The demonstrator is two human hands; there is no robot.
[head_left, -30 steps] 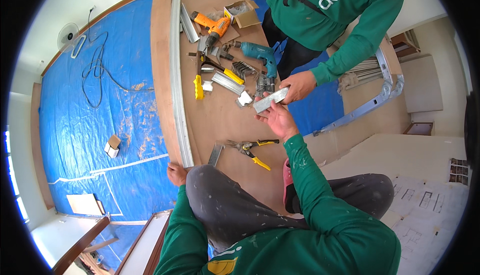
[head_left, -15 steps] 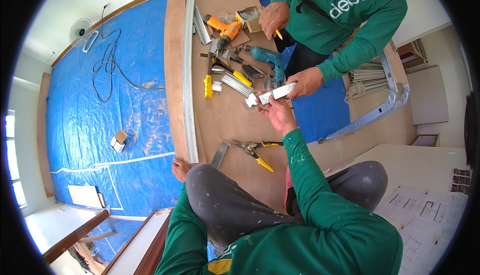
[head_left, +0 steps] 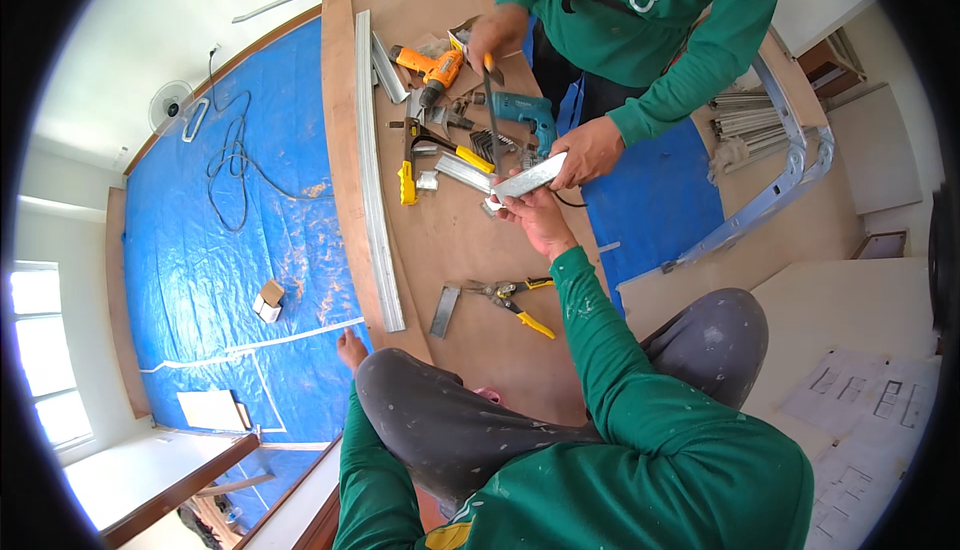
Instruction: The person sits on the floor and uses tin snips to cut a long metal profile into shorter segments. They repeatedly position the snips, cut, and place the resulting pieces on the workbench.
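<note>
My right hand (head_left: 537,222) is closed on one end of a short silvery metal channel (head_left: 532,178). A co-worker's hand (head_left: 590,153) grips the other end. The co-worker's other hand (head_left: 497,36) holds a long, thin dark tool (head_left: 494,115) with an orange handle; its tip comes down beside the channel, and whether they touch I cannot tell. My left hand (head_left: 351,348) is beside my knee at the wooden platform's left edge, fingers curled with nothing visible in them. Yellow-handled tin snips (head_left: 510,302) and a flat metal piece (head_left: 445,311) lie nearer me.
An orange drill (head_left: 430,68), a teal drill (head_left: 520,113) and a yellow-handled tool (head_left: 407,178) lie on the wooden platform (head_left: 470,250). Long metal channels (head_left: 375,200) run along its left side. Blue sheeting (head_left: 200,280) with a cable (head_left: 235,155) covers the floor.
The co-worker's free hand has moved left, and the long dark tool in it now points down at the channel. The channel has tilted slightly. My left hand has come off the platform edge.
</note>
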